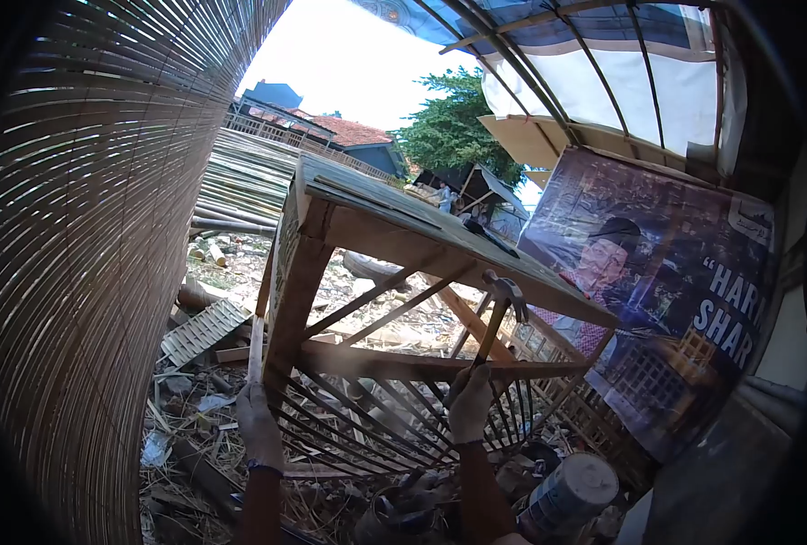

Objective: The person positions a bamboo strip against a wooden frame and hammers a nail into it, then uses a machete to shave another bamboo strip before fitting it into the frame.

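My right hand point(470, 406) is wrapped round the handle of a claw hammer point(497, 318), its head raised in front of the wooden table frame point(403, 361). At the frame's left leg, my left hand point(259, 427) holds a thin, pale wooden strip point(256, 350) that stands nearly upright. The frame has a plank top point(403, 218), crossed diagonal braces and a row of thin slats point(358, 422) low down.
A bamboo blind point(104, 245) hangs at the left. Scraps and shavings litter the ground point(194, 472). A paint bucket point(572, 495) stands at the lower right, below a printed banner point(658, 291). A woven bamboo panel point(205, 331) lies left of the frame.
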Demonstrator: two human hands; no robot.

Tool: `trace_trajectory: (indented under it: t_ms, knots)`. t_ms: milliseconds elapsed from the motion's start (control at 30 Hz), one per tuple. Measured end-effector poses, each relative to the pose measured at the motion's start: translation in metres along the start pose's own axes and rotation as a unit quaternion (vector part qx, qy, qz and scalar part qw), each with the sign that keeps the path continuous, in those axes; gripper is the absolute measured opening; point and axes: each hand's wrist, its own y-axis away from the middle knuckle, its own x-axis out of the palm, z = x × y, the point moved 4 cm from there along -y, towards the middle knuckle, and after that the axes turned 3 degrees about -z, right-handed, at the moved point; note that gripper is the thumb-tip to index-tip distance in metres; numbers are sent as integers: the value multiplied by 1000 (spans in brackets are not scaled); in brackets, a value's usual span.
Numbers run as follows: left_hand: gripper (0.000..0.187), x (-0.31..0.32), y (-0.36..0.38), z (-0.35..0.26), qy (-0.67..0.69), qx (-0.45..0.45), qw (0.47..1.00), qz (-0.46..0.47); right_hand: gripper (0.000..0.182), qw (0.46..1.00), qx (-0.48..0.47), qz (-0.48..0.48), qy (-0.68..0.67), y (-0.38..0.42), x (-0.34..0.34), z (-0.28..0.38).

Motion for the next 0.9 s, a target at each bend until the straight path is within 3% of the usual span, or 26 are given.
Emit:
trace_trajectory:
  t_ms: [67,167,200,300,333,367,433,500,533,567,600,700,800,867,900]
  knots:
    - [44,-2,3,-3,-27,-19,999,13,64,988,26,-24,-149,10,-8,41]
    - [43,-1,-3,9,-42,-6,999,-6,66,925,7,-14,-379,16,9,54]
    - [43,-2,-1,13,-54,0,998,-12,67,988,-88,-70,-103,12,16,36]
    - [43,0,2,11,-29,2,1000,3,67,996,9,83,-39,3,14,4]
    - [42,-2,-1,10,-20,10,1000,2,66,998,12,67,-16,5,7,-2]
    - [41,-2,-2,9,-37,16,999,-3,65,993,58,33,-101,12,3,25]
    - [40,-1,1,6,-33,12,999,-13,63,908,142,-24,-393,26,2,55]
    - [39,1,8,-2,-45,9,999,-14,62,973,46,-44,-220,28,0,71]
    - [39,3,10,-8,-53,15,998,-16,64,998,-24,-8,-50,20,10,44]
    - [39,3,10,-7,-31,16,999,-6,65,988,-102,6,117,12,20,19]
    - [40,3,8,-6,-7,20,1000,1,66,983,-88,60,147,10,21,-1]
    - [42,-1,-1,6,12,-7,1000,20,69,980,-120,146,56,38,6,1]
    - [43,0,4,0,-17,1,1000,8,69,975,57,208,-51,79,-6,25]
    - [42,3,15,-19,-72,4,997,2,69,942,206,223,-141,103,-16,61]
    - [43,4,13,-16,-60,7,998,8,69,944,197,235,-121,105,-18,61]
